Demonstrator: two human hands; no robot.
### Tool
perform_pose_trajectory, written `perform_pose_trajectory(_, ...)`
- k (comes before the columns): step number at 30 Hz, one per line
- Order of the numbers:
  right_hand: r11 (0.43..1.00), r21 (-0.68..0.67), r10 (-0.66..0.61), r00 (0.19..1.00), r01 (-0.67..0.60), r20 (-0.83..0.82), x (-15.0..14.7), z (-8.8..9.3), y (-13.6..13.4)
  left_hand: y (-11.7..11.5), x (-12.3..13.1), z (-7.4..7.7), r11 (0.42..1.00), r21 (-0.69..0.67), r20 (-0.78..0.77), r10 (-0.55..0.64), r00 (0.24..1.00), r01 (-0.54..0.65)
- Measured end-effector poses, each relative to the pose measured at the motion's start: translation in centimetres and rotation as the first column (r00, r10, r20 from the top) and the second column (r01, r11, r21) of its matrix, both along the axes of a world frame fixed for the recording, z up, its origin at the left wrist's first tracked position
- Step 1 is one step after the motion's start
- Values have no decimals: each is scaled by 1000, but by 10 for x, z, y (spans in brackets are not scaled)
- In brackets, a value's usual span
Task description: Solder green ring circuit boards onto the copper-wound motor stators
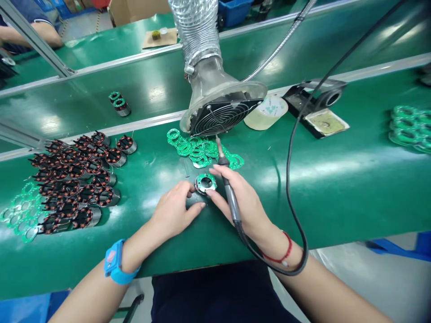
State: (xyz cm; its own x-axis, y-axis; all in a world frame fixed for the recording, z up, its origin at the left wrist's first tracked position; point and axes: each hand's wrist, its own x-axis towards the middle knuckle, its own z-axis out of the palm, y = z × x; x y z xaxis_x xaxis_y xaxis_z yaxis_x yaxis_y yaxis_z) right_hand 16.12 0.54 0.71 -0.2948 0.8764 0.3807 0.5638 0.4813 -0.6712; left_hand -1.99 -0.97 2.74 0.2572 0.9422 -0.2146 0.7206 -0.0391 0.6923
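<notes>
A motor stator topped by a green ring-shaped circuit board (202,178) stands on the green bench in front of me. My left hand (175,207) rests at its left side, thumb stretched out apart from the bent fingers; its index fingertip is close to the stator's edge, and I cannot tell if it touches. In my right hand (244,197) is a soldering iron (232,197), its tip pointing up and away toward the fan grille. The thumb and index finger of that hand reach to the stator's right side. Behind the stator lies a loose pile of green ring boards (198,150).
Several copper-wound stators (85,193) crowd the left, beside more ring boards (25,208). A fume extractor hood (224,98) hangs over the back, near a tape roll (266,112) and an iron stand (316,105). The iron's black cable (288,179) loops across the right.
</notes>
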Motion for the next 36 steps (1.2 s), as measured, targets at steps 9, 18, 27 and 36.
perform_pose_trajectory(9, 990, 75, 115, 993, -117, 35, -2, -2, -2, 3, -9, 6, 970, 203, 150, 107, 983, -136)
perform_pose_trajectory(18, 932, 205, 284, 954, -299, 100, -6, 4, -5, 4, -10, 1, 984, -73, 387, 177, 905, -161)
perform_pose_trajectory(27, 947, 245, 237, 966, -207, -100, -5, 8, -7, 8, -11, 1, 967, -81, 315, 254, 914, -241)
perform_pose_trajectory(36, 986, 148, 127, 903, -72, -411, 7, 3, -17, 12, -12, 0, 970, -83, 297, 244, 923, -230)
